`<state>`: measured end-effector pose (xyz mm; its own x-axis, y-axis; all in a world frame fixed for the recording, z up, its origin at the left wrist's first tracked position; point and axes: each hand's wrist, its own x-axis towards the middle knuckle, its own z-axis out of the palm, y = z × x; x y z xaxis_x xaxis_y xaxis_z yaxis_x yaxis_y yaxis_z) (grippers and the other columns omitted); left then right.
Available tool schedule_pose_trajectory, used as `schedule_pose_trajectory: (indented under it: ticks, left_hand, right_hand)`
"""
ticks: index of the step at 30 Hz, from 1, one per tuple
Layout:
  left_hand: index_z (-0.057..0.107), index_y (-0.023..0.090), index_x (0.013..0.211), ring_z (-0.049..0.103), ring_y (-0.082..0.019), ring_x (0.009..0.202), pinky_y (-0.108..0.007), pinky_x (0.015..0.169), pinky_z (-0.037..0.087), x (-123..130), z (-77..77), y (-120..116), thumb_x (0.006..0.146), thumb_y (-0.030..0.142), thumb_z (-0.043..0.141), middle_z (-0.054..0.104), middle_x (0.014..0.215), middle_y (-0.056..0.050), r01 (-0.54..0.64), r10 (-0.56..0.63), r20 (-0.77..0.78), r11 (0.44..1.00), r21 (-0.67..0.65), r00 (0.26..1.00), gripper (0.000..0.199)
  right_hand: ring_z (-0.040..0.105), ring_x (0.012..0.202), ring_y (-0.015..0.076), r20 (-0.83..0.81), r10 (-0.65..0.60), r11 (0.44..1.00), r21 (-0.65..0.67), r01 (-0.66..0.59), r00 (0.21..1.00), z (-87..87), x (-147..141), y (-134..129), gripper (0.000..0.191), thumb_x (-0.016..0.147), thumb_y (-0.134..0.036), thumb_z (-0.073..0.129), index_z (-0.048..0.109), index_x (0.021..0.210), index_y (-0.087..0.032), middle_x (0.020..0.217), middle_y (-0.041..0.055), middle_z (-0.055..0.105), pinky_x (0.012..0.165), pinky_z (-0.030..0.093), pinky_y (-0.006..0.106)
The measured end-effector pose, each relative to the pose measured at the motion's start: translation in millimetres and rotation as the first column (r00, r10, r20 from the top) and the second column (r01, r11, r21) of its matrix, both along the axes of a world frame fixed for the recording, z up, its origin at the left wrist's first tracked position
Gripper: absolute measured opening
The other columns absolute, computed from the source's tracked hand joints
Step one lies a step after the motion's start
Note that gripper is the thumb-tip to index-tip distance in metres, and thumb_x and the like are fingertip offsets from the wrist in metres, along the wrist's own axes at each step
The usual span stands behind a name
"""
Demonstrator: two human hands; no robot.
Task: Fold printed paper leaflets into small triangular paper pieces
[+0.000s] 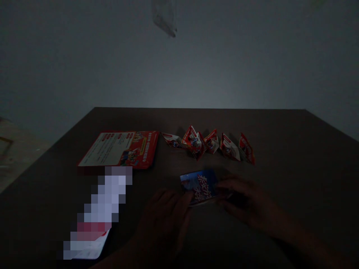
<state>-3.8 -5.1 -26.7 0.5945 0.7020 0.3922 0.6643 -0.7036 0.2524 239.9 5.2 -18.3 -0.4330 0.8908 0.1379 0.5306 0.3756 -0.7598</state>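
A small blue printed booklet or card stack (201, 183), with large pale lettering on its face, is low over the table in front of me. My left hand (166, 211) is closed at its lower left edge, the thumb or a finger lying over the corner. At the right edge, my right hand (246, 198) grips it between the thumb below and fingers above. Dim light hides most finger detail. Beyond the hands stand several folded red-and-white printed papers (194, 140) in a loose row.
Left of the row lies a stack of red-and-white printed sheets (109, 149). Nearer me is a lit phone (92, 248), its screen mostly blurred out. The dark table (280, 138) meets a grey wall (224, 63), where a clear plastic piece (165, 16) hangs.
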Motion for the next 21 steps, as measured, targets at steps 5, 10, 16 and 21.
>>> schedule_pose_trajectory:
  ticks: [5,10,16,21]
  left_hand:
    - [0.038,0.013,0.127,0.059,-0.020,0.073,-0.034,0.067,0.048,2,-2.0,3,0.082,0.010,0.051,0.064,0.086,-0.007,-0.084,0.086,0.063,0.995,-0.045,0.994,0.047]
    - [0.030,0.014,0.133,0.058,-0.020,0.074,-0.035,0.067,0.049,4,-2.6,2,0.081,0.010,0.052,0.064,0.087,-0.006,-0.117,0.122,0.082,0.991,-0.062,0.989,0.057]
    - [0.047,0.023,0.124,0.053,-0.026,0.099,-0.043,0.081,0.048,3,2.7,-2,0.081,0.016,0.054,0.054,0.113,-0.010,-0.124,0.114,-0.091,0.986,-0.108,0.989,0.044]
    - [0.046,0.020,0.126,0.043,-0.028,0.118,-0.045,0.093,0.043,3,3.4,-3,0.082,0.015,0.052,0.042,0.132,-0.012,-0.110,0.107,-0.059,0.993,-0.042,0.992,0.044]
  right_hand:
    - [0.065,0.089,0.0181,-0.061,-0.134,0.982,-0.143,0.124,0.989,-3.2,-4,0,0.037,0.083,-0.022,0.057,0.047,0.119,-0.024,0.103,0.0052,0.065,0.076,0.055,0.031]
    - [0.066,0.083,0.0195,-0.083,-0.243,0.956,-0.186,0.225,0.966,-6.7,-12,3,0.039,0.084,-0.029,0.059,0.046,0.120,-0.024,0.095,0.0047,0.067,0.072,0.056,0.033]
    - [0.066,0.077,0.0195,-0.155,-0.358,0.915,-0.255,0.312,0.921,-12.7,-15,7,0.050,0.080,-0.035,0.064,0.043,0.124,-0.026,0.088,0.0035,0.068,0.066,0.055,0.031]
    - [0.066,0.075,0.0192,-0.314,-0.396,0.866,-0.440,0.237,0.863,-6.7,-18,6,0.055,0.077,-0.033,0.068,0.040,0.123,-0.025,0.078,0.0006,0.068,0.066,0.054,0.031]
